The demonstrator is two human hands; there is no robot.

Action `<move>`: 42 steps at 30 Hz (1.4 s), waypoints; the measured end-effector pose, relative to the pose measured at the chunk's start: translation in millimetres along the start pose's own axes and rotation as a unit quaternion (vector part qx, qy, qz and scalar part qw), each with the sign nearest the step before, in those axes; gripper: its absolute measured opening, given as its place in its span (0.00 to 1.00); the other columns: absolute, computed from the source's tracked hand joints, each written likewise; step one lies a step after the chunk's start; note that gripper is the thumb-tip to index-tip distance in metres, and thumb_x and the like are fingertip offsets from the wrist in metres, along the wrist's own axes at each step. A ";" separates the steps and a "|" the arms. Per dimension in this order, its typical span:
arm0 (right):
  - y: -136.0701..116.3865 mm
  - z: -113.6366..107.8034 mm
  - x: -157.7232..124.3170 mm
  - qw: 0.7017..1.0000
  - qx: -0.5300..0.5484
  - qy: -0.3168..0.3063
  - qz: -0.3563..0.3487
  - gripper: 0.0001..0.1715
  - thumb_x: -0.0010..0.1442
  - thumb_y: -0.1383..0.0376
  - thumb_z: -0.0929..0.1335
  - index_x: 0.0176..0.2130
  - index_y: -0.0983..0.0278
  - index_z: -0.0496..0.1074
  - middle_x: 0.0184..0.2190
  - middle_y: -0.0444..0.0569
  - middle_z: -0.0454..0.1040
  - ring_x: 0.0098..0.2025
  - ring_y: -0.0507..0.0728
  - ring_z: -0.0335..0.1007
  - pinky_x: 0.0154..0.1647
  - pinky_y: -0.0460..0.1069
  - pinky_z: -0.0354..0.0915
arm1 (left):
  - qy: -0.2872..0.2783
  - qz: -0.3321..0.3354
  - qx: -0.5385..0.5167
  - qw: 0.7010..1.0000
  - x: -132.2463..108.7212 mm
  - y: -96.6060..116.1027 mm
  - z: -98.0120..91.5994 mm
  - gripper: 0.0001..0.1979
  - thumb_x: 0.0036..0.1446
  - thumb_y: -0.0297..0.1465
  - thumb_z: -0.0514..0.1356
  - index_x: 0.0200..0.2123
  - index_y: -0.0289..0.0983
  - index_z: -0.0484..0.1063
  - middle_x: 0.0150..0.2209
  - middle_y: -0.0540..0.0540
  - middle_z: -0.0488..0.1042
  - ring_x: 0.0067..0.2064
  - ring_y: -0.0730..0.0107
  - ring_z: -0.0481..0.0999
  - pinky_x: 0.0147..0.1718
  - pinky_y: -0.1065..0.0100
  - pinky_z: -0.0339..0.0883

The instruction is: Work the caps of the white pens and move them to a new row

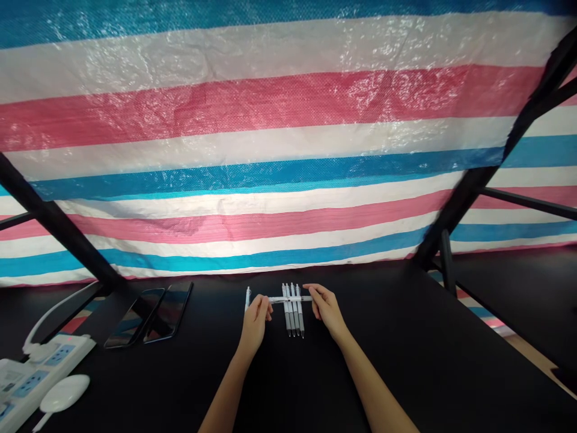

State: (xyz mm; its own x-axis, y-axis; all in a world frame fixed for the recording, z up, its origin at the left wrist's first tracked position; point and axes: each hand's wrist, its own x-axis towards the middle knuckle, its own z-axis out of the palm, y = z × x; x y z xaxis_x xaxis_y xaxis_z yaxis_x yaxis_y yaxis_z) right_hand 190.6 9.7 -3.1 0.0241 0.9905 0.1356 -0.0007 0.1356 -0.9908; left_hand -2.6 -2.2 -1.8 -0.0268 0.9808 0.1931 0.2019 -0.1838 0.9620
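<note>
The fingers (pixel 265 308) of the left hand (pixel 255 325) and the fingers (pixel 315 293) of the right hand (pixel 327 311) are closed on opposite ends of a white retractable pen (pixel 279 299), which is held level across four parallel white pens (pixel 296 317) with grey tips. Those four are laid side by side on a black surface (pixel 406 343) (all are judged light, stiff and smooth, liable to roll, and best taken by the barrel). A further white pen (pixel 247 297) is seen just beyond the left hand; whether it is held cannot be told. Two smartphones (pixel 151 315) are placed farther left, near a white power strip (pixel 42 373) and a white oval object (pixel 63 393). A striped tarpaulin (pixel 288 132) is hung behind the surface, crossed by black frame struts (pixel 460 210).
</note>
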 end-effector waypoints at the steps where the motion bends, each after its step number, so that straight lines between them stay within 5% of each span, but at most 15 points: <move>1: 0.4 -0.6 0.5 1.000 0.004 0.007 -0.001 0.27 0.54 0.48 0.63 0.40 0.68 0.72 0.07 0.35 0.54 0.09 0.47 0.46 0.12 0.43 0.44 | -0.005 0.007 0.019 1.000 -1.1 0.6 -0.1 0.20 0.57 0.45 0.48 0.22 0.37 0.63 0.20 0.52 0.62 0.22 0.74 0.64 0.25 0.71 0.58; 8: 0.0 -2.5 0.4 0.999 0.019 0.037 -0.001 0.26 0.54 0.49 0.64 0.40 0.68 0.71 0.07 0.34 0.54 0.10 0.47 0.46 0.12 0.43 0.45 | -0.024 0.026 0.079 0.996 -4.9 2.4 -0.8 0.12 0.57 0.40 0.51 0.37 0.39 0.68 0.25 0.51 0.66 0.24 0.72 0.66 0.26 0.71 0.61; 42: 5.1 -2.2 2.3 1.000 -0.010 0.025 -0.011 0.23 0.55 0.50 0.64 0.37 0.67 0.71 0.08 0.36 0.57 0.10 0.48 0.49 0.13 0.44 0.47 | 0.042 0.023 0.043 0.998 -1.8 2.1 -3.4 0.15 0.53 0.42 0.54 0.34 0.38 0.73 0.25 0.48 0.70 0.25 0.70 0.70 0.26 0.69 0.65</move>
State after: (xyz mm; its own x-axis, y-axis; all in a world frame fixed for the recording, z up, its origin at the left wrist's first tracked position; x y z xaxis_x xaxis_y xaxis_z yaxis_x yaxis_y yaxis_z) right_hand 192.9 12.6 -7.9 0.0734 0.9847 0.1577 0.0205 0.1566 -0.9874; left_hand -5.5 -4.5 0.5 -0.0976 0.9617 0.2559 0.2872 -0.2190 0.9325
